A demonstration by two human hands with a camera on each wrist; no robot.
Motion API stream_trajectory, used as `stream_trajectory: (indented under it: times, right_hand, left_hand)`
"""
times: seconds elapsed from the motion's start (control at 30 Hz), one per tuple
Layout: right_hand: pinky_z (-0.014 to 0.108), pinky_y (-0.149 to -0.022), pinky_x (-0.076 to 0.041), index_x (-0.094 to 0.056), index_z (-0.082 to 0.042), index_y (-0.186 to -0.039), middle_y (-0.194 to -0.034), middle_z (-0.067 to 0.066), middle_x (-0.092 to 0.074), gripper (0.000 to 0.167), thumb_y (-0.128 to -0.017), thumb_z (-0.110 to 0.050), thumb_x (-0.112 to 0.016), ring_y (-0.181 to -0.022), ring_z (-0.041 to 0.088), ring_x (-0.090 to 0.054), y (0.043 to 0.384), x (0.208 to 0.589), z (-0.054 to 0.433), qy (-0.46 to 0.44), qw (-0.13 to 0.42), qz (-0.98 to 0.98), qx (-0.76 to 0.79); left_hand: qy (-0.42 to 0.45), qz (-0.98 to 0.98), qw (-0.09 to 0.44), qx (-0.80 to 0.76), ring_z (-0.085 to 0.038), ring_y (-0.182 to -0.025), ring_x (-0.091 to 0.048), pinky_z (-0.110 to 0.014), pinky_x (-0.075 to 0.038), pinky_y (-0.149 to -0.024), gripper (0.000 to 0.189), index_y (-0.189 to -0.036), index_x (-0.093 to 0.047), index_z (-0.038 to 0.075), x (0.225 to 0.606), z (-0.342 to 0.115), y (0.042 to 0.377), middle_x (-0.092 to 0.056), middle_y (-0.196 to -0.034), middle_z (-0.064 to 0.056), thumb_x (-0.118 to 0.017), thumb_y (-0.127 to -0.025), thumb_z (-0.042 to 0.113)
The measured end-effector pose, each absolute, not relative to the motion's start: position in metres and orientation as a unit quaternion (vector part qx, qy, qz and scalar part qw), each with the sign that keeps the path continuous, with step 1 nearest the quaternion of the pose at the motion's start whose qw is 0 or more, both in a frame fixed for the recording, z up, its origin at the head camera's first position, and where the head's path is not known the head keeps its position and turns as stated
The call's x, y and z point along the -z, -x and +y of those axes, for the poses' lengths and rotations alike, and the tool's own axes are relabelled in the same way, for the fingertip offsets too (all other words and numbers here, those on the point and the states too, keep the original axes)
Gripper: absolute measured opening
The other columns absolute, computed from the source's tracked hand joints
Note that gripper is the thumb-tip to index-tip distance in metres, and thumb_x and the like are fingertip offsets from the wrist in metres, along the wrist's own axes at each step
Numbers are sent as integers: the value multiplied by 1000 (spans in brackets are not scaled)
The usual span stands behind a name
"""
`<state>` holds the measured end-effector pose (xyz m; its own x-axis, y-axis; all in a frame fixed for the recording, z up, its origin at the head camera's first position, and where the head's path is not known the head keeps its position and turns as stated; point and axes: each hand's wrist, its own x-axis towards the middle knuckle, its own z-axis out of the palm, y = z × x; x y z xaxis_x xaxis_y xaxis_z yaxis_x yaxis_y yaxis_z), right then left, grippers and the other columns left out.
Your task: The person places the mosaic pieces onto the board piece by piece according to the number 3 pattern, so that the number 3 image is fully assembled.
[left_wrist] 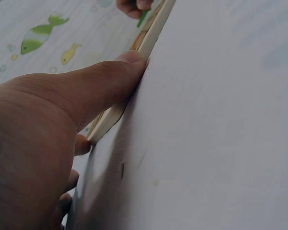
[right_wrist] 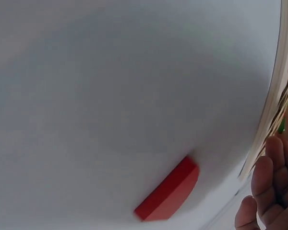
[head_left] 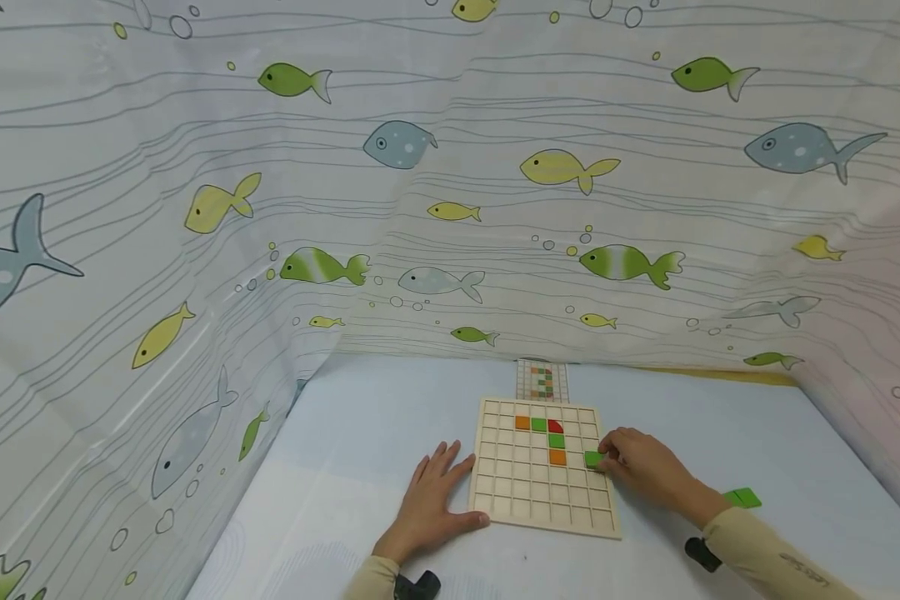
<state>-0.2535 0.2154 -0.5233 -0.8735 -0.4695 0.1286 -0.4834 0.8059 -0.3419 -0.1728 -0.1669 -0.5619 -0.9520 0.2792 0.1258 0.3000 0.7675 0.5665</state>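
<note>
A square wooden grid board (head_left: 510,492) lies on the table. My left hand (head_left: 431,504) steadies its near-left corner, the thumb on the front edge and the spread fingers along the left side. Over the right part of the board, my right hand (head_left: 648,467) pinches a green tile (head_left: 592,459) between thumb and fingertips. In the upper rows sit an orange tile (head_left: 522,422), a green tile (head_left: 539,425) and a red tile (head_left: 555,426) side by side. Below the red one come another green tile (head_left: 557,441) and an orange tile (head_left: 558,457).
Behind the board lies a card (head_left: 523,383) printed with a coloured grid pattern. Green tiles (head_left: 746,497) lie on the table by the right forearm. The right wrist view shows a red piece (right_wrist: 170,189) on the table. A fish-patterned curtain (head_left: 495,250) encloses the table.
</note>
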Motion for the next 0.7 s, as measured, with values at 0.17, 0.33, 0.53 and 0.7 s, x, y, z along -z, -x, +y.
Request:
stream_trajectory:
  times: [0.17,0.33,0.53,0.7]
  right_hand:
    - [24,-66,-48,-70,-14,-102,-88,-11,-60,19,-95,-27,-81,-77,4,-49,255,525,202,-251,36,-951,-178]
    - [27,-68,-52,-71,-12,-103,-88,-9,-63,21,-95,-29,-81,-78,5,-52,257,523,189,-243,39,-954,-170]
    - [29,-70,-53,-71,-12,-106,-88,-8,-63,23,-96,-29,-81,-78,7,-53,260,521,174,-234,22,-957,-173]
    - [28,-69,-53,-70,-11,-106,-89,-8,-63,20,-97,-25,-79,-78,6,-53,261,518,166,-253,36,-952,-171]
  left_hand:
    - [155,-939,17,305,-43,-162,-25,-67,-19,-130,91,-157,-53,13,560,-166,172,-35,-172,-16,-78,-85,63]
    - [155,-941,19,302,-43,-161,-25,-67,-20,-130,92,-157,-53,13,560,-167,172,-36,-171,-16,-79,-85,63]
    - [155,-940,20,302,-43,-162,-25,-67,-20,-130,92,-157,-53,14,561,-167,173,-36,-172,-16,-79,-85,63]
    - [153,-940,16,303,-43,-162,-25,-67,-19,-130,92,-157,-53,14,561,-166,173,-35,-172,-16,-78,-85,65]
